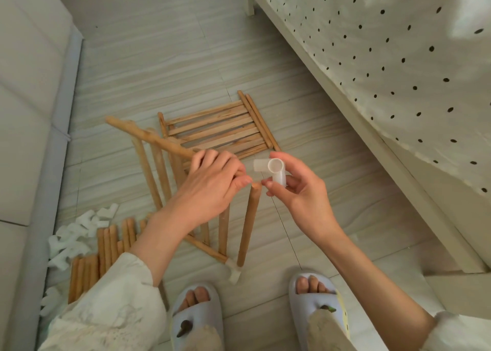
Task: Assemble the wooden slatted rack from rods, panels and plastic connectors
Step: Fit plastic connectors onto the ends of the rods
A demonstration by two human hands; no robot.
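My left hand grips a slatted panel that stands tilted in front of me, its long rod reaching up to the left. An upright wooden rod rises from a white connector on the floor, its top end just below my fingertips. My right hand pinches a white plastic corner connector right beside that rod's top. A second slatted panel lies flat on the floor beyond my hands.
Loose wooden rods and a heap of white connectors lie on the floor at lower left beside a grey sofa. A bed with a dotted sheet fills the right. My slippered feet stand below.
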